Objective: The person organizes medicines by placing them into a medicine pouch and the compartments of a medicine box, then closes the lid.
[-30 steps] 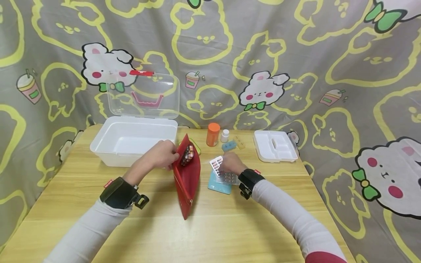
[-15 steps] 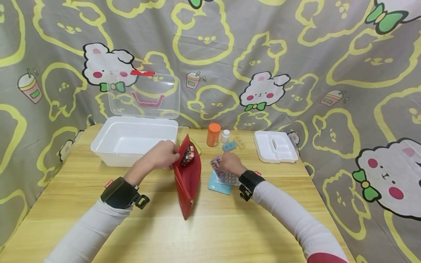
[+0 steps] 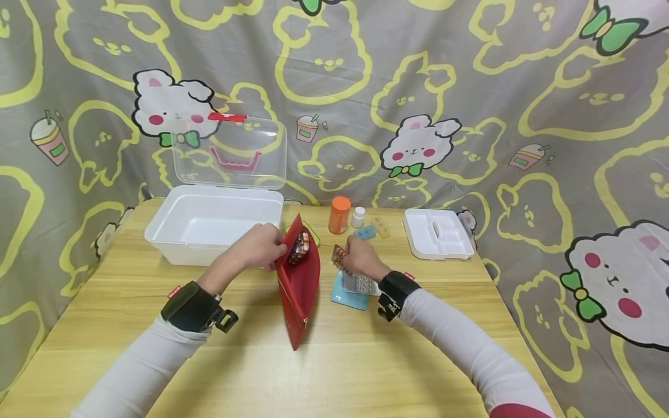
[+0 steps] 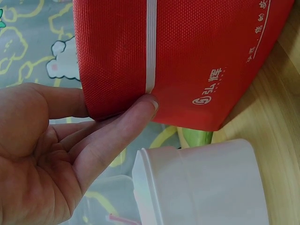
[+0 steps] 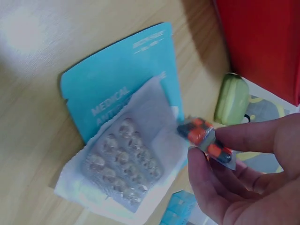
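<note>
My left hand [image 3: 263, 246] pinches the upper edge of a red zippered pouch [image 4: 187, 56], which stands with its mouth spread. Inside the pouch a bundle of blister packs [image 3: 299, 247] shows near the top. My right hand [image 3: 363, 258] pinches a blister pack of orange-and-black capsules [image 5: 201, 136] between thumb and fingers, above the table. Under it lies a blue packet [image 5: 117, 70] printed "MEDICAL". On the packet rests a pale wrapper [image 5: 161, 108], with a clear blister pack of round pills [image 5: 122, 161] on top.
A white box [image 3: 183, 249] with its clear lid raised stands at the back left. An orange bottle [image 3: 340, 216], a small white bottle [image 3: 358, 217], blue [image 3: 364, 232] and yellow [image 3: 381, 227] pill cases line the back. A white compartment tray [image 3: 439, 235] lies right; a green case [image 5: 233, 99] sits behind the pouch.
My right hand has lifted the capsule blister pack off the packet and tilted it up, uncovering more of the pill pack beneath. The left hand and pouch stay put.
</note>
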`<state>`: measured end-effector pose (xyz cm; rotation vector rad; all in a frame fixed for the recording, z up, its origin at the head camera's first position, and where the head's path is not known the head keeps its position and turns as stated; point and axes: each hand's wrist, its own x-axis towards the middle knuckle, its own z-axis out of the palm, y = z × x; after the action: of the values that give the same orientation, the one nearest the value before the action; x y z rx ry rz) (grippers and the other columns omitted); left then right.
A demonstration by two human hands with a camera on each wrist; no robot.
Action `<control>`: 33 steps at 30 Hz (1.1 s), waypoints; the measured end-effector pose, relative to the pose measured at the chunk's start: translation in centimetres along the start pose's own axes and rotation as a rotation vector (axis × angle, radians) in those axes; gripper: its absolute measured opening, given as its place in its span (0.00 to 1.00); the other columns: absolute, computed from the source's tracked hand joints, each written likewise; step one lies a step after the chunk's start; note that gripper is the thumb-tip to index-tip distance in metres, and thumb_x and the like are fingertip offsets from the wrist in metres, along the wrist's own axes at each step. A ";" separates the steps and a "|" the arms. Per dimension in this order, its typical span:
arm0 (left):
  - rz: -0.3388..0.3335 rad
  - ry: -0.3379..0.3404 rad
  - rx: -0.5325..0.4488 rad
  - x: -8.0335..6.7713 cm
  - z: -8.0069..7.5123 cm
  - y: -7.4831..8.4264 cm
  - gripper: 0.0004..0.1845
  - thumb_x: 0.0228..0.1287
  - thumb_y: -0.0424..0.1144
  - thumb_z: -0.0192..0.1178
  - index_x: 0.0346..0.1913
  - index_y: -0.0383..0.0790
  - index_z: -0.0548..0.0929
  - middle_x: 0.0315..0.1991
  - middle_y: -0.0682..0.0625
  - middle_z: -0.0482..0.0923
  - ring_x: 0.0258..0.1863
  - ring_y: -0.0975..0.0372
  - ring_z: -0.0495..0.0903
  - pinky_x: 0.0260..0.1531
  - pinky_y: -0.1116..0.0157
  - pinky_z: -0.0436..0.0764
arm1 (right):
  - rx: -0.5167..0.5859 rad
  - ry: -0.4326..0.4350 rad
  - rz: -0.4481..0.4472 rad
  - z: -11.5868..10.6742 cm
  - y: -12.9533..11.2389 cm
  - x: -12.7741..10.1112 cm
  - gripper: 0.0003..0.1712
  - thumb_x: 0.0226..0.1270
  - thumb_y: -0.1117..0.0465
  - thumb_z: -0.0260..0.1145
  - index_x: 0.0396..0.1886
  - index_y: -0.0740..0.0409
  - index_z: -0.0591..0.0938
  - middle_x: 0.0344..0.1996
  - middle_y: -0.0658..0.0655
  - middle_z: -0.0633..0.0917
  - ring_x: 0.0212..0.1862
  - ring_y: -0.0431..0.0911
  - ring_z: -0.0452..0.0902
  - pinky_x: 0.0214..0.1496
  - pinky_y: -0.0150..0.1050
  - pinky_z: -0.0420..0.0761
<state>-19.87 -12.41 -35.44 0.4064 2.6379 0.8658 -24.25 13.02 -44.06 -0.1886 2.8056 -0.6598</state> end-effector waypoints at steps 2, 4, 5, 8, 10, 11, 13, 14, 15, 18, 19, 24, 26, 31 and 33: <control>-0.001 0.001 0.002 0.0 0.0 0.0 0.13 0.71 0.31 0.53 0.30 0.33 0.84 0.23 0.45 0.84 0.21 0.58 0.87 0.22 0.65 0.85 | 0.021 0.020 -0.023 -0.3 -0.1 -0.1 0.08 0.59 0.71 0.62 0.35 0.58 0.74 0.29 0.56 0.78 0.29 0.46 0.75 0.24 0.33 0.70; -0.001 0.002 0.006 0.0 0.0 0.0 0.13 0.71 0.31 0.53 0.30 0.33 0.84 0.23 0.44 0.85 0.21 0.58 0.87 0.22 0.66 0.85 | 0.047 0.040 -0.038 -0.6 -0.3 -0.2 0.08 0.59 0.70 0.61 0.37 0.58 0.73 0.28 0.56 0.79 0.27 0.46 0.75 0.22 0.33 0.69; 0.000 0.001 0.009 0.0 0.0 0.0 0.13 0.71 0.31 0.53 0.30 0.33 0.84 0.23 0.44 0.85 0.21 0.58 0.87 0.21 0.66 0.85 | 0.071 0.044 -0.039 -0.8 -0.4 -0.2 0.09 0.60 0.70 0.60 0.39 0.58 0.73 0.29 0.56 0.79 0.26 0.46 0.76 0.22 0.33 0.72; -0.001 0.002 0.017 0.0 0.0 0.0 0.13 0.70 0.31 0.53 0.30 0.33 0.84 0.23 0.44 0.85 0.21 0.58 0.87 0.21 0.67 0.84 | 0.147 0.047 -0.038 -1.5 -0.7 -0.4 0.11 0.64 0.69 0.57 0.45 0.59 0.71 0.32 0.60 0.82 0.21 0.46 0.78 0.21 0.37 0.80; 0.003 0.002 0.021 0.1 0.0 0.0 0.13 0.70 0.31 0.53 0.30 0.32 0.84 0.23 0.44 0.85 0.20 0.58 0.87 0.21 0.67 0.84 | 0.198 0.045 -0.040 -1.9 -0.9 -0.5 0.11 0.68 0.68 0.54 0.50 0.58 0.70 0.35 0.64 0.83 0.20 0.47 0.80 0.24 0.42 0.86; 0.002 0.002 0.022 0.1 -0.1 0.0 0.13 0.71 0.31 0.53 0.30 0.33 0.84 0.23 0.44 0.85 0.20 0.58 0.87 0.21 0.67 0.84 | 0.214 0.048 -0.043 -2.1 -1.1 -0.5 0.11 0.70 0.68 0.54 0.51 0.58 0.69 0.37 0.66 0.83 0.21 0.48 0.80 0.27 0.44 0.87; 0.002 0.004 0.024 0.1 0.0 0.0 0.12 0.71 0.31 0.53 0.30 0.33 0.84 0.23 0.44 0.85 0.20 0.58 0.87 0.21 0.67 0.84 | 0.244 0.053 -0.054 -2.6 -1.3 -0.6 0.13 0.69 0.69 0.54 0.52 0.59 0.70 0.41 0.68 0.84 0.22 0.49 0.82 0.30 0.46 0.88; 0.004 0.005 0.025 0.2 0.0 0.0 0.12 0.71 0.31 0.53 0.31 0.32 0.84 0.23 0.44 0.85 0.20 0.59 0.87 0.21 0.67 0.84 | 0.254 0.054 -0.054 -2.8 -1.4 -0.6 0.13 0.69 0.69 0.55 0.52 0.59 0.71 0.43 0.69 0.84 0.23 0.49 0.83 0.30 0.45 0.88; 0.004 0.005 0.025 0.2 0.0 0.0 0.12 0.71 0.31 0.53 0.31 0.32 0.84 0.23 0.44 0.85 0.20 0.59 0.86 0.21 0.67 0.84 | 0.260 0.059 -0.058 -3.0 -1.6 -0.6 0.14 0.68 0.69 0.56 0.52 0.60 0.72 0.44 0.69 0.84 0.25 0.49 0.84 0.29 0.43 0.88; 0.002 0.004 0.027 0.1 0.0 0.0 0.12 0.71 0.31 0.53 0.31 0.32 0.84 0.23 0.44 0.85 0.20 0.59 0.86 0.21 0.67 0.84 | 0.270 0.062 -0.062 -3.7 -2.1 -0.7 0.16 0.64 0.69 0.60 0.51 0.64 0.75 0.46 0.69 0.85 0.27 0.49 0.85 0.27 0.36 0.86; 0.003 0.004 0.028 0.1 0.0 0.1 0.12 0.71 0.31 0.53 0.31 0.32 0.84 0.23 0.44 0.85 0.20 0.59 0.86 0.21 0.67 0.83 | 0.273 0.064 -0.062 -3.9 -2.3 -0.7 0.15 0.64 0.69 0.61 0.51 0.65 0.76 0.45 0.68 0.85 0.28 0.48 0.85 0.27 0.34 0.86; 0.007 0.008 0.037 0.0 0.1 0.1 0.12 0.71 0.31 0.53 0.30 0.33 0.84 0.22 0.44 0.85 0.20 0.58 0.87 0.20 0.68 0.83 | 0.284 0.084 -0.072 -4.7 -3.4 -1.1 0.13 0.64 0.66 0.66 0.47 0.66 0.80 0.42 0.64 0.87 0.33 0.50 0.86 0.31 0.34 0.84; 0.008 0.008 0.035 0.0 0.1 0.1 0.12 0.71 0.32 0.53 0.31 0.33 0.84 0.22 0.44 0.85 0.20 0.57 0.87 0.20 0.67 0.83 | 0.274 0.106 -0.083 -5.0 -3.9 -1.4 0.12 0.65 0.65 0.67 0.47 0.65 0.80 0.42 0.63 0.87 0.36 0.51 0.85 0.32 0.35 0.82; 0.014 0.003 0.025 0.2 0.2 0.2 0.12 0.71 0.31 0.53 0.32 0.32 0.85 0.22 0.44 0.84 0.20 0.57 0.87 0.20 0.67 0.83 | 0.265 0.151 -0.114 -5.2 -4.9 -2.3 0.11 0.66 0.64 0.66 0.48 0.61 0.81 0.42 0.61 0.85 0.39 0.51 0.80 0.32 0.36 0.78; 0.015 0.002 0.027 0.3 0.2 0.2 0.13 0.71 0.31 0.52 0.32 0.32 0.85 0.22 0.45 0.84 0.20 0.57 0.87 0.20 0.67 0.83 | 0.277 0.144 -0.131 -5.2 -5.2 -2.6 0.11 0.67 0.65 0.66 0.48 0.60 0.81 0.43 0.60 0.84 0.39 0.50 0.79 0.32 0.35 0.77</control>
<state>-19.99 -12.06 -35.57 0.4327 2.6549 0.8360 -22.81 11.03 -36.65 -0.2831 2.8125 -1.1246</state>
